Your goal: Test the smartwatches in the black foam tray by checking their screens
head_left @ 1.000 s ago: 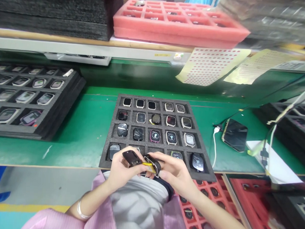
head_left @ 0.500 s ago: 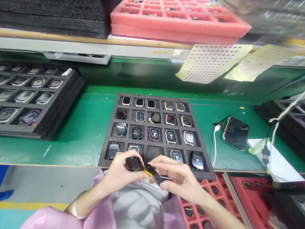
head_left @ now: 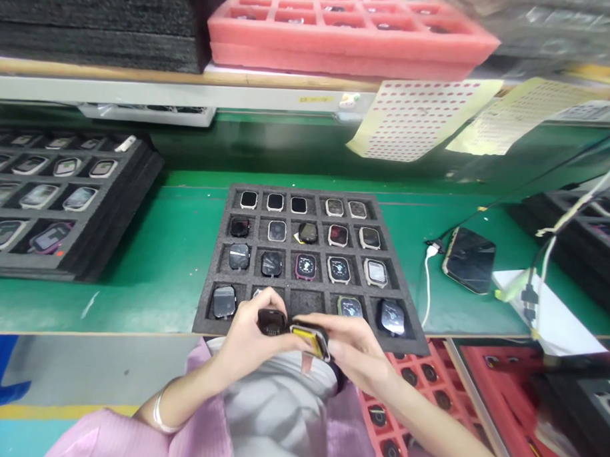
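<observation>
My left hand is closed on a dark watch case half, with small contacts near its lower edge. Opposite it, my right hand grips the other watch half, which is tilted and shows a yellow part inside its frame. The two halves are close together; whether they touch or are joined I cannot tell. Both hands are over the near edge of a dark grey foam tray whose compartments hold several square watches, some with lit screens. One front-row compartment between watches shows bare foam.
Stacked foam trays of watches stand at the left, another dark tray at the right. A phone-like black device, a white cable and paper lie right. Above, a shelf carries a pink foam tray. Red trays sit below.
My right hand has turned its watch half so that the yellow inside faces up more. The left-hand half has tilted slightly. The whole view has shifted a little.
</observation>
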Demonstrator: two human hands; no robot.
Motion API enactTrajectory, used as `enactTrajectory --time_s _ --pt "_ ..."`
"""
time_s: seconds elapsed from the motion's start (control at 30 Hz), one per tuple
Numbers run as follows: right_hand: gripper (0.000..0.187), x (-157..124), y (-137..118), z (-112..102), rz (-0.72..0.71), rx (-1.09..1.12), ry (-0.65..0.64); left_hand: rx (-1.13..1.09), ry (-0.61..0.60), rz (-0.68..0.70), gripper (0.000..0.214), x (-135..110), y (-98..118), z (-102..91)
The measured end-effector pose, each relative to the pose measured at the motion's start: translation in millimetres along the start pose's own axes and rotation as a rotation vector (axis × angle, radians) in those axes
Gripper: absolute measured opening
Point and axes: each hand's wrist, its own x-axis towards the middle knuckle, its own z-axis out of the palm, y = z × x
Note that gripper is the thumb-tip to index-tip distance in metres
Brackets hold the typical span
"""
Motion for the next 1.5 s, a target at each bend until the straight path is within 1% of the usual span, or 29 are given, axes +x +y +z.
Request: enactTrajectory --time_s 0.07,0.1,0.17,0.23,0.27,0.3,0.37,0.47,0.5,0.57,0.63,0.7,0.77,0.83,0.9,1.07,1.2,1.3,1.37,1.43,1.5 --pt "0.028 5 5 3 0.01 0.175 0.062 -0.024 0.014 0.016 0.035 5 3 1.0" --pt "0.026 7 7 3 0.03 0.264 0.081 -0.058 0.001 0.01 0.038 7 4 0.3" --pt "0.022 11 9 3 0.064 0.385 0.116 -0.161 -0.062 -0.035 0.046 12 5 -3.0" --pt "0.021 14 6 -1 0.05 0.399 0.165 -0.255 -0.13 -0.103 0.051 15 3 -7.2" --pt "0.022 14 3 -3 0.024 0.356 0.192 -0.285 -0.156 -0.139 0.05 16 2 -9.0" --pt "0.024 14 -1 -6 -0.013 0.279 0.218 -0.304 -0.174 -0.168 0.05 17 0 -10.4" --pt "0.028 14 -11 -11 -0.097 0.044 0.255 -0.331 -0.212 -0.203 0.053 19 -4 -11.9" --pt "0.039 14 -23 -15 -0.246 -0.463 0.258 -0.383 -0.33 -0.21 0.053 20 -4 -12.2" --pt "0.044 15 -25 -15 -0.307 -0.662 0.233 -0.394 -0.372 -0.206 0.051 20 -2 -12.2" --pt "0.048 18 -27 -14 -0.421 -1.047 0.128 -0.412 -0.438 -0.201 0.051 20 2 -12.2" --pt "0.044 22 -26 -13 -0.494 -1.344 -0.001 -0.422 -0.464 -0.188 0.054 20 6 -11.8" --pt "0.038 25 -24 -12 -0.523 -1.511 -0.086 -0.414 -0.432 -0.162 0.05 20 7 -10.5" --pt "0.035 28 -23 -11 -0.521 -1.591 -0.123 -0.388 -0.374 -0.161 0.044 20 6 -8.5" --pt "0.033 30 -24 -9 -0.508 -1.63 -0.133 -0.349 -0.331 -0.189 0.039 20 4 -6.3" --pt "0.032 31 -26 -7 -0.499 -1.663 -0.128 -0.308 -0.308 -0.207 0.04 20 2 -4.6" --pt "0.031 27 -26 -1 -0.504 -1.674 -0.113 -0.294 -0.307 -0.13 0.034 20 -3 -3.9" --pt "0.036 26 -20 -7 -0.566 -1.64 -0.1 -0.289 -0.305 -0.134 0.032 20 -7 -3.7" --pt "0.037 30 -19 -16 -0.593 -1.57 -0.146 -0.249 -0.267 -0.128 0.034 18 -8 -1.8" --pt "0.038 33 -19 -21 -0.582 -1.491 -0.171 -0.233 -0.241 -0.128 0.035 18 -8 -0.4" --pt "0.04 34 -21 -24 -0.559 -1.421 -0.178 -0.241 -0.243 -0.144 0.031 18 -7 0.8" --pt "0.042 34 -23 -26 -0.544 -1.362 -0.176 -0.279 -0.271 -0.167 0.03 18 -5 1.8"
